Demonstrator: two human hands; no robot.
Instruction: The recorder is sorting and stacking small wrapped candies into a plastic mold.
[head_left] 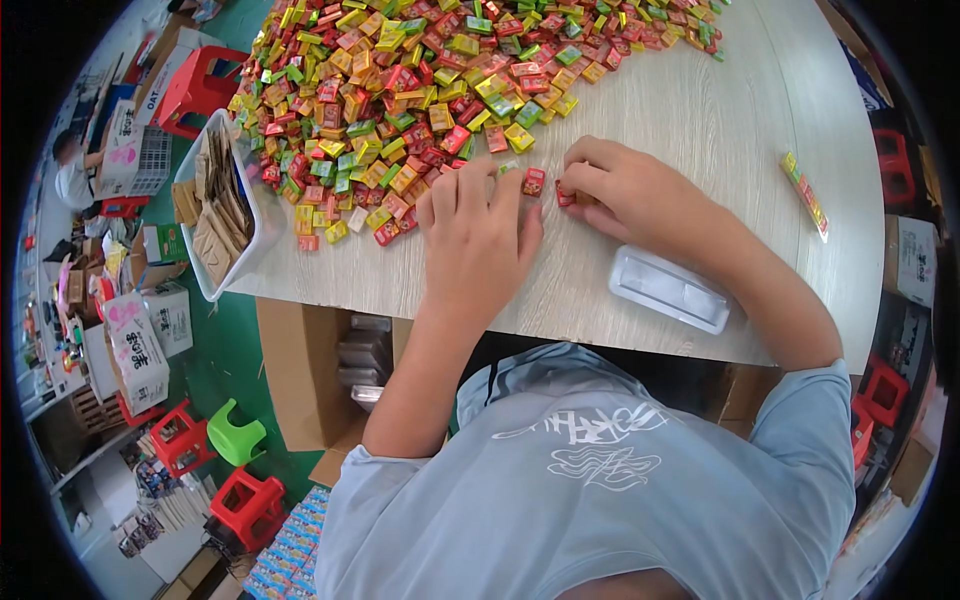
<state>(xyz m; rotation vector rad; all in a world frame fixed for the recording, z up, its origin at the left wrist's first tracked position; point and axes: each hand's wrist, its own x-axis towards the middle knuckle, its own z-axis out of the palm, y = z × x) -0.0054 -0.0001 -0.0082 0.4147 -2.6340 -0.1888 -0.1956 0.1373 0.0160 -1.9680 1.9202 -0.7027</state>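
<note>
A large pile of small wrapped packs in red, yellow, orange and green covers the far part of the table. My left hand lies palm down at the pile's near edge, fingers stretched forward and thumb apart. A small red pack sits just beyond its thumb. My right hand pinches another small red pack between thumb and fingers, a short way to the right. Below my right wrist rests a clear plastic tray, its shallow inside facing up.
A white bin with folded brown cardboard stands at the table's left edge. On the right lies a slim colourful strip. Under the table is an open carton beside stacked clear trays. Red stools and a green stool occupy the floor.
</note>
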